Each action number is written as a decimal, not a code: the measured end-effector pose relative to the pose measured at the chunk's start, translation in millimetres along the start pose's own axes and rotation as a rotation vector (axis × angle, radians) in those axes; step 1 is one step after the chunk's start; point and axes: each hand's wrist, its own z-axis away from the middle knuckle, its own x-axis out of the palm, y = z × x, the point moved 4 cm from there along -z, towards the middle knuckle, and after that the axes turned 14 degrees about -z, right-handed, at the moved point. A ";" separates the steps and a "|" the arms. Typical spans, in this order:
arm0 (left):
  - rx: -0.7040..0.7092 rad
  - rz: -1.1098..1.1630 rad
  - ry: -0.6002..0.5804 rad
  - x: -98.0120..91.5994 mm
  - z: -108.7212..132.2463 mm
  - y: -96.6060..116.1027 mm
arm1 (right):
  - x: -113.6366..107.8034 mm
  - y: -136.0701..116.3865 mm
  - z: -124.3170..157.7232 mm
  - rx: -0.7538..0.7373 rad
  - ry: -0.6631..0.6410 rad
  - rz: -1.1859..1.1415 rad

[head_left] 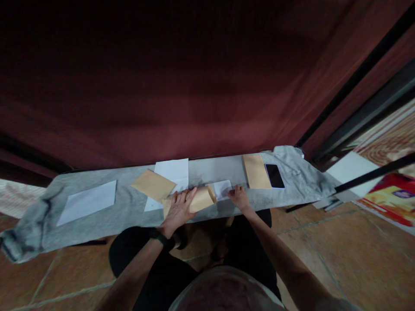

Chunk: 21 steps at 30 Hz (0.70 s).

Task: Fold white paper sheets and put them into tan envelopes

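Note:
My left hand (180, 208) lies across a brown paper envelope (202, 198), its fingers along the top and its thumb at the near edge, holding it. The envelope bulges, with its mouth gaping to the right. Just beyond that mouth is a folded white paper (222, 189). My right hand (239, 197) pinches this paper at its right end, fingers closed. Whether the paper's left end is inside the envelope, I cannot tell. Under and behind my left hand, a second brown envelope (152, 185) overlaps a white sheet (177, 169).
A grey cloth (126, 211) covers the narrow bench. Another white sheet (89, 201) lies at the left. On the right are a brown envelope (257, 172) and a dark-screened phone (275, 176). A dark red panel (207, 108) rises behind the bench. A red and yellow box (392, 196) stands farther right.

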 end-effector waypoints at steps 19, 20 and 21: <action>-0.158 -0.005 -0.096 18.6 15.7 -16.2 | 20.4 1.4 -16.0 0.085 0.023 0.521; -0.161 -0.003 -0.097 19.4 15.7 -16.6 | 22.3 1.2 -14.6 0.080 0.022 0.524; -0.163 0.000 -0.099 20.3 15.8 -17.0 | 24.5 0.9 -13.4 0.077 0.022 0.524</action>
